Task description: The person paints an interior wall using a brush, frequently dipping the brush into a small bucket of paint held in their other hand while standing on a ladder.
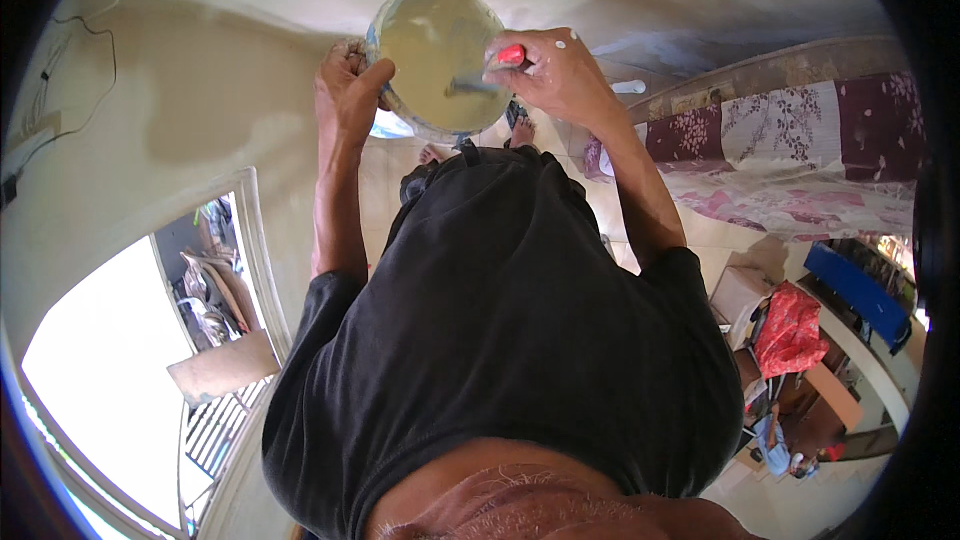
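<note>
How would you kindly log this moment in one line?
left hand: holds bucket at rim | right hand: holds red-handled tool at bucket opening | bucket: pale yellow material inside

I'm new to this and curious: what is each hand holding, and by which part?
The left hand holds a round container by the left side of its rim; the right hand grips a red-handled tool by its handle.

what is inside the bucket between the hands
Inside the bucket is apparently cream paint, with the dark end of a red-handled tool in or over it. The right hand covers part of that tool; the bucket's bottom is hidden beneath.
</note>
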Demonstrator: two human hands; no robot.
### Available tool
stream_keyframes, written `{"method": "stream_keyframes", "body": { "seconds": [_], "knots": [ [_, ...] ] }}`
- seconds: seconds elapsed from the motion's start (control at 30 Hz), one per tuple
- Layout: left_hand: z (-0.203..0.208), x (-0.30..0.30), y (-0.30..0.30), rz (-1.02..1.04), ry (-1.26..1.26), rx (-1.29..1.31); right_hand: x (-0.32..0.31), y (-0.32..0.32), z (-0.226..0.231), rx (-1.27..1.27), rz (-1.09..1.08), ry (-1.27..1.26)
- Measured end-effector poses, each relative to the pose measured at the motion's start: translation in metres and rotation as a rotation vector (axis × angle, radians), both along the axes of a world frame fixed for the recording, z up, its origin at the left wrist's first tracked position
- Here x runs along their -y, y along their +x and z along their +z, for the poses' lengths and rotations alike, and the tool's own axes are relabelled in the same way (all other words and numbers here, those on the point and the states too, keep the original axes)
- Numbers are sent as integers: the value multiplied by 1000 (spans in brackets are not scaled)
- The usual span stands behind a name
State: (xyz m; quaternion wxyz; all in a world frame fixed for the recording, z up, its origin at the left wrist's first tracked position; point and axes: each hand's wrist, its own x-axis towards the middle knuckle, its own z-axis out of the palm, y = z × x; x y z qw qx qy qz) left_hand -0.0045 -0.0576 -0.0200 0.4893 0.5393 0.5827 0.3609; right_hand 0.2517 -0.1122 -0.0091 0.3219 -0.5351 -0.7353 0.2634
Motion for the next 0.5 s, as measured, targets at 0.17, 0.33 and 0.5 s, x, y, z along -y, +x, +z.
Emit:
{"method": "stream_keyframes", "body": {
  "seconds": [0.17, 0.33, 0.5],
  "knots": [
    [-5, 3, 0, 14, 33, 4, 1, -5, -16, -127, 102, -173],
    [-3, 5, -5, 14, 17, 20, -10, -11, -23, -57, -246, -22],
    [-6, 3, -5, -2, 46, -16, -20, -6, -42, 109, -462, 89]
  ]
}}
